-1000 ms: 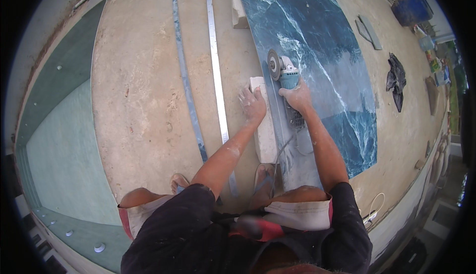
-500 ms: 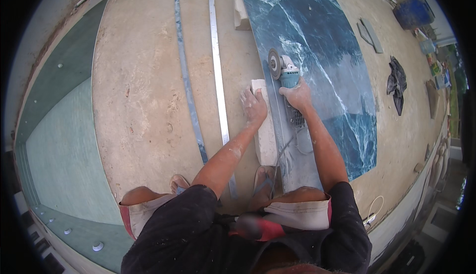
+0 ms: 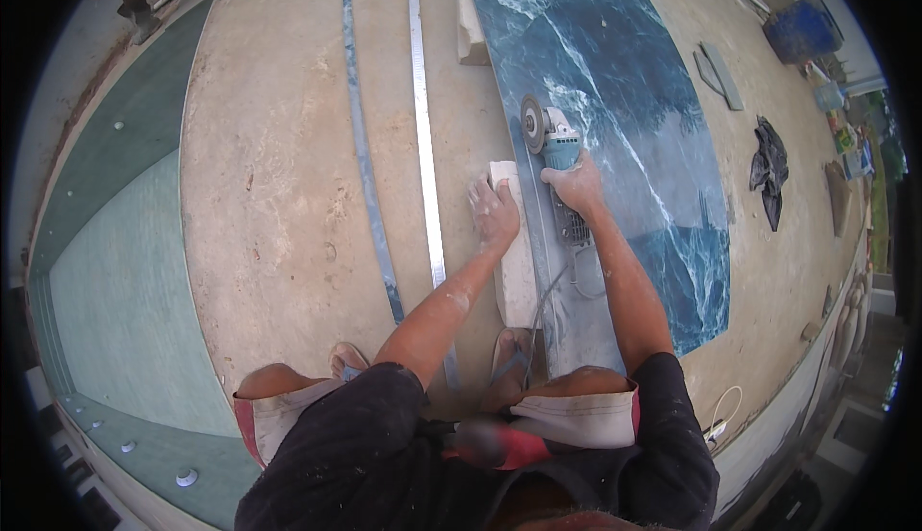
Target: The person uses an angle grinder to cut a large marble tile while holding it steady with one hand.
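R hand (image 3: pixel 579 188) wrapped round grinder (image 3: pixel 561 153); prob. heavy, rigid: hold body (image 3: pixel 577 231), clear of disc (image 3: pixel 531 124). L hand (image 3: pixel 497 216) on block (image 3: pixel 516 286); grip: can't tell.

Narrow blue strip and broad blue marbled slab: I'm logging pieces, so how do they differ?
The narrow blue strip is slender, the broad blue marbled slab many times wider. The strip lies left of the long silver metal straightedge, the slab right of it. The slab has the teal angle grinder, in the right hand, over it; the strip has no tool on it. Both are blue.
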`<state>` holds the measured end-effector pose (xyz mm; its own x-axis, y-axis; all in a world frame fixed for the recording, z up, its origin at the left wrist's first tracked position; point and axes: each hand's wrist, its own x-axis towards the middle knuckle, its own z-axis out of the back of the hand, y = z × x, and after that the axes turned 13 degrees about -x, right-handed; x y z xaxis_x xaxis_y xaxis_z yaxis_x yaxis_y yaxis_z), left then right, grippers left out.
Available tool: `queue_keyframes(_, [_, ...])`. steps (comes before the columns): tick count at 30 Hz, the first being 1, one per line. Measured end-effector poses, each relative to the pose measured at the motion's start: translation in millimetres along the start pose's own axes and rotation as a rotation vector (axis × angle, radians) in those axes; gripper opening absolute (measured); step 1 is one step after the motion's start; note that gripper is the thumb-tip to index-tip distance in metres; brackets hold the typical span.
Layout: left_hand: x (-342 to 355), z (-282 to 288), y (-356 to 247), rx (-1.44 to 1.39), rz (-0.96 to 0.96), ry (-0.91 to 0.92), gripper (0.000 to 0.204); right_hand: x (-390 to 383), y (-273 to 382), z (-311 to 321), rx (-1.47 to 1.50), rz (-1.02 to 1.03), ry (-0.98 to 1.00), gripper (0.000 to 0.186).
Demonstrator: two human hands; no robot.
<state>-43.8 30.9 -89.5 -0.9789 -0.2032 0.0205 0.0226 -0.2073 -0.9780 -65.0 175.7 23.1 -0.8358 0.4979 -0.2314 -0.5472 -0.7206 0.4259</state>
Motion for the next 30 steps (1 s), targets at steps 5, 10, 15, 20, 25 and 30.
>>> queue_keyframes(5, [-0.1,-0.9,-3.5,0.007,0.015,0.01,0.045,8.4,-3.6,-2.9,-0.009,0.014,-0.022,0.072])
queue_keyframes(10, [1.9,1.7,0.8,0.005,0.003,0.007,0.046,10.4,0.5,-7.3,-0.006,0.02,-0.044,0.072])
queue_keyframes(15, [2.1,2.1,0.7,0.019,0.032,0.029,0.047,11.6,3.3,-5.4,0.003,0.008,-0.034,0.071])
queue_keyframes(20, [1.7,2.2,-1.4,0.011,0.055,0.042,0.047,17.5,1.0,-7.5,0.011,0.019,-0.029,0.069])
queue_keyframes(25, [2.3,3.5,-2.6,0.012,0.059,0.039,0.047,18.5,4.0,-7.2,0.015,0.028,-0.029,0.07])
queue_keyframes(30, [2.2,4.4,-2.8,0.018,0.059,0.037,0.047,17.3,7.8,-5.2,0.01,0.034,-0.03,0.071])
